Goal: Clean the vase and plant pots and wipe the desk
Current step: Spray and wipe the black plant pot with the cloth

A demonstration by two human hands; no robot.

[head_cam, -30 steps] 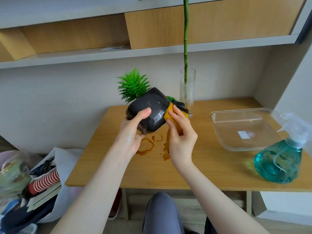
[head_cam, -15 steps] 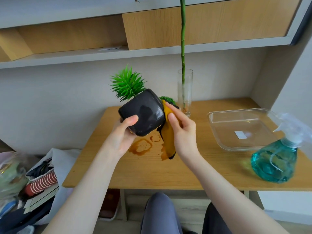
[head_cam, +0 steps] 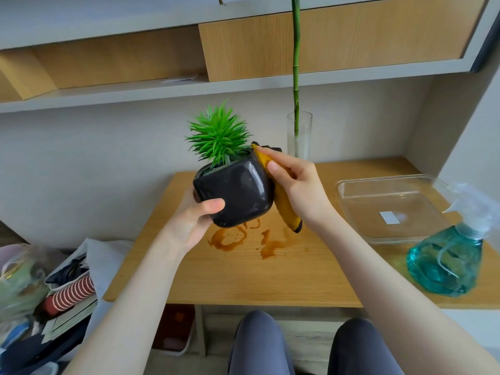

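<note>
One view, head camera. Black plant pot [head_cam: 238, 194]: held in the air above the desk [head_cam: 243, 277], tilted. Left hand [head_cam: 193, 220] grips its lower corner, thumb on the front face. Right hand [head_cam: 296, 185] holds a yellow cloth [head_cam: 284, 209] against the pot's right side. Handling, judged: glossy glaze, likely slippery when wet, rigid, breakable; best held at the base and corners, not by the spiky green plant [head_cam: 217, 136]. Brown spill [head_cam: 243, 239] lies on the desk beneath. Hidden: the pot's far side and underside, left fingers behind it. Glass vase [head_cam: 299, 136] stands behind, its base hidden by the right hand.
</note>
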